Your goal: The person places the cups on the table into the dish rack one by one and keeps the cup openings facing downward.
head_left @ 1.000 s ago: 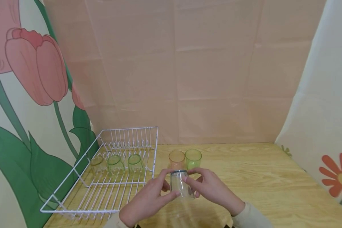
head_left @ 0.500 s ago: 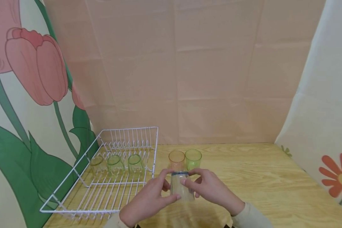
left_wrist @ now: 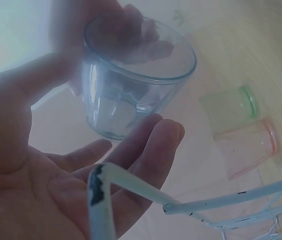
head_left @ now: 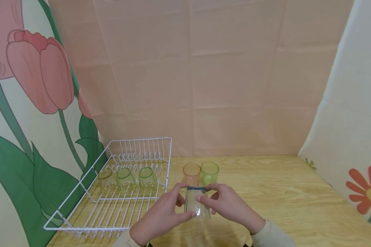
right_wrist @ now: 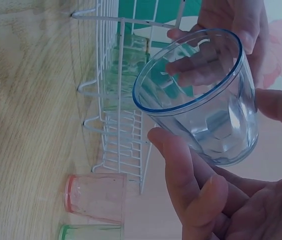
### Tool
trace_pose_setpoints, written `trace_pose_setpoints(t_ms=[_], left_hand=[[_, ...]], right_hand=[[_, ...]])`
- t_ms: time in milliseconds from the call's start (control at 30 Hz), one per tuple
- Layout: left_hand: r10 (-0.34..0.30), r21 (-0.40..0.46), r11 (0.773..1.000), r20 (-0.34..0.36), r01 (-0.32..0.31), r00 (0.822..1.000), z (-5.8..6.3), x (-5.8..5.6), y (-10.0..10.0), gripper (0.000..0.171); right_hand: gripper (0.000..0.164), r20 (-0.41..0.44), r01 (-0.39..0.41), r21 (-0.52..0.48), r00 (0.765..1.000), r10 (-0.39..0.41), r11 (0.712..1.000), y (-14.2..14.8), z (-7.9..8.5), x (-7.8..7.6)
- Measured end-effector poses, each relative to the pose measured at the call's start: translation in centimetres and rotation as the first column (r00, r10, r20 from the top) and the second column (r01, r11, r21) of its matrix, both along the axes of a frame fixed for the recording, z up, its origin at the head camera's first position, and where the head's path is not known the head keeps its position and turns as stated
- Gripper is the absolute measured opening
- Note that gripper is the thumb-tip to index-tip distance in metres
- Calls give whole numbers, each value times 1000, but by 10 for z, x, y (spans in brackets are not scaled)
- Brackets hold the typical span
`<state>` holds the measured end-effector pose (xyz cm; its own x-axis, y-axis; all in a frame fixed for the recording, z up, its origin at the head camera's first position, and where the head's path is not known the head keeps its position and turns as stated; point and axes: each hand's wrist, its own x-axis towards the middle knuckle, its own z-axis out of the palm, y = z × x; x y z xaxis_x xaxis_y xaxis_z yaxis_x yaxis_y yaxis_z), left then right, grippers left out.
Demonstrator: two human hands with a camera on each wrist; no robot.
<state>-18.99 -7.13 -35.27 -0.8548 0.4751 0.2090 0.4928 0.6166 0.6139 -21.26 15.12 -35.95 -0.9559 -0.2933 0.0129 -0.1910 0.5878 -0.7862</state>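
A clear drinking glass (head_left: 191, 203) with a blue-tinted edge is held just above the table by both hands. It is tilted, its wider mouth facing downward. My left hand (head_left: 164, 212) grips its left side, thumb low and index finger near the top. On the opposite side, my right hand (head_left: 228, 202) pinches it, with the thumb across the front wall. The right wrist view shows the blue rim of the glass (right_wrist: 226, 122) and the inside. Just beyond the hands stand an orange glass (head_left: 191, 173) and a green glass (head_left: 210, 173), side by side.
To the left, a white wire dish rack (head_left: 96, 228) holds a yellowish glass (head_left: 105, 180) and two green glasses (head_left: 125, 178), which look mouth down. A pink cloth backdrop (head_left: 191, 85) hangs behind the wood-grain table (head_left: 266, 185).
The clear glass has tipped and sunk slightly between the fingers. My thumbs have shifted a little on its wall. The other glasses and the rack have stayed put.
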Motion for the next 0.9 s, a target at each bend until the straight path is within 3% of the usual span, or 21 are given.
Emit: trace_pose_setpoints(t_ms=[333, 900], left_hand=[[4, 28, 1000, -21, -4, 1000, 2, -2, -2, 62], [-8, 47, 999, 48, 5, 999, 4, -3, -3, 59]], right_hand=[[66, -30, -34, -40, 999, 32, 999, 0, 3, 3], [56, -85, -135, -70, 988, 129, 988, 5, 1, 4]])
